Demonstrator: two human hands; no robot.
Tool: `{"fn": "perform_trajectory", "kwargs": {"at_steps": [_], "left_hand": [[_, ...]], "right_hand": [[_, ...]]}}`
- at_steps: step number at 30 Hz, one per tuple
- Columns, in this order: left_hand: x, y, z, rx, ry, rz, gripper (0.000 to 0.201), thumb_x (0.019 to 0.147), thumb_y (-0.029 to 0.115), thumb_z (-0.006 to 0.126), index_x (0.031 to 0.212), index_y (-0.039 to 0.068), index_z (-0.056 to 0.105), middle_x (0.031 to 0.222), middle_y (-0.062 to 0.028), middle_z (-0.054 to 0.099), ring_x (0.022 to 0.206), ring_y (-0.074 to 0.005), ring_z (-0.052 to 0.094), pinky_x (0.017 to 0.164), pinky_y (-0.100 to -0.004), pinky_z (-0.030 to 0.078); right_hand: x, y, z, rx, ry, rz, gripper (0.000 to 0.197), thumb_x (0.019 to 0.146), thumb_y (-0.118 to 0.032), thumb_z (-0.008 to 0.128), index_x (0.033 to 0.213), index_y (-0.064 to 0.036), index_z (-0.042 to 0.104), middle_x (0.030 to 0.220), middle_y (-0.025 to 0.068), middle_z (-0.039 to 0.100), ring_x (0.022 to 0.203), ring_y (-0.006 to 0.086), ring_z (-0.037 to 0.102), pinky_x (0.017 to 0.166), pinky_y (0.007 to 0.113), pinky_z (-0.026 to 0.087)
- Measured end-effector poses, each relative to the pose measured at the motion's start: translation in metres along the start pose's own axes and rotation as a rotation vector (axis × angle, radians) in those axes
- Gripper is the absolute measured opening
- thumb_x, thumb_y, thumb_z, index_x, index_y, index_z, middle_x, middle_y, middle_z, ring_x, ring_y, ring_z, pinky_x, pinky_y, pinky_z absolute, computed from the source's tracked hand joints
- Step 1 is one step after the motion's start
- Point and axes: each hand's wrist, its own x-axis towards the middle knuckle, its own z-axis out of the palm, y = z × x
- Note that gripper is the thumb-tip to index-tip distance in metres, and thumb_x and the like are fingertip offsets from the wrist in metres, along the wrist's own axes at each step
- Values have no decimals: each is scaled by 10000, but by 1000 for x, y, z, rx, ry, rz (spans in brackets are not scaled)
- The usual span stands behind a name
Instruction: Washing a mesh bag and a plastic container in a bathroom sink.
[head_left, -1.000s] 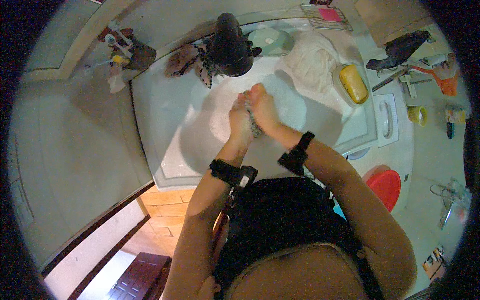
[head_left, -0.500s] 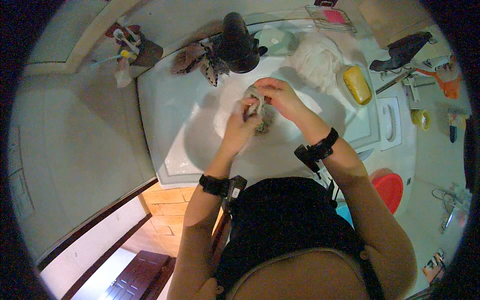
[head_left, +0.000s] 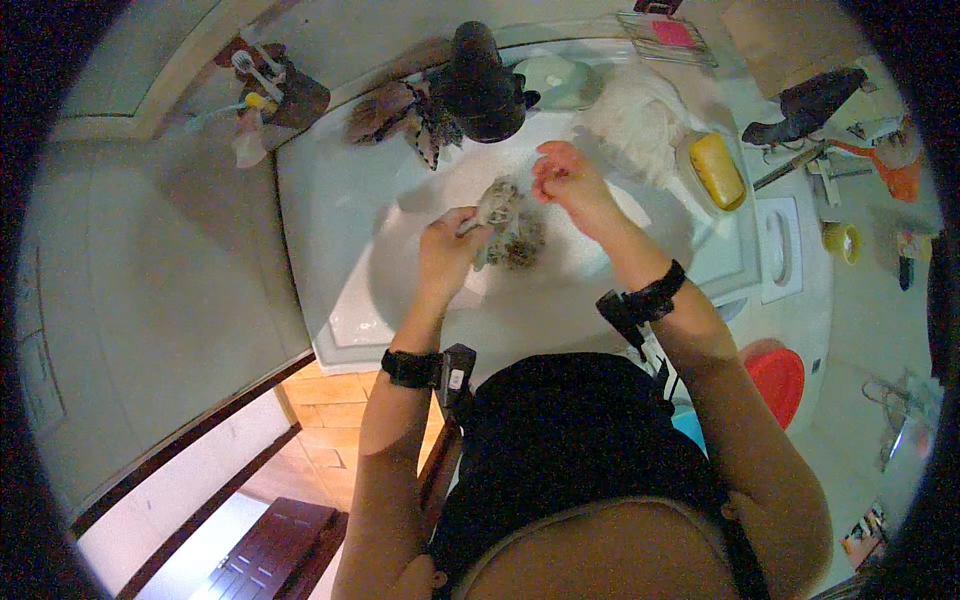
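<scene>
A wet, crumpled piece of pale cloth with a dark pattern [head_left: 515,238] hangs into the white washbasin [head_left: 400,275]. What sort of garment or cloth it is, I cannot make out. My left hand [head_left: 448,250] pinches its left side between thumb and fingers. Up and to the right of it, my right hand [head_left: 575,190] is lifted away from the cloth, fingers loosely bent and nothing visible in them. Each wrist wears a black strap with a small device.
Along the basin's far edge stand a black tap-like cylinder [head_left: 484,90], a dark patterned cloth [head_left: 432,125], a pale green dish [head_left: 556,82] and a white cloth heap [head_left: 635,120]. A yellow soap bar [head_left: 717,172] sits at right; a red basin [head_left: 775,385] is lower right.
My right hand has let go of the cloth and moved up and right. My left hand has shifted slightly left, still gripping the cloth, which now shows more fully.
</scene>
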Motion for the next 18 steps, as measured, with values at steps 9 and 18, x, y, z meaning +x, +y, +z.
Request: {"fn": "perform_trajectory", "kwargs": {"at_steps": [9, 18], "left_hand": [[-7, 19, 8, 221, 139, 203, 255, 683, 189, 626, 842, -3, 574, 659, -108, 577, 577, -130, 546, 536, -253, 423], [6, -1, -22, -545, 182, 58, 172, 793, 191, 542, 848, 29, 560, 744, -18, 552, 666, -100, 490, 593, -235, 396]], "right_hand": [[-6, -5, 32, -282, -132, 196, 313, 715, -97, 499, 1019, -24, 477, 885, 71, 526, 802, 147, 518, 652, 270, 441], [5, 8, -28, 321, -107, 365, 213, 737, -79, 460, 926, -31, 546, 826, 55, 519, 763, 180, 513, 712, 284, 422]]}}
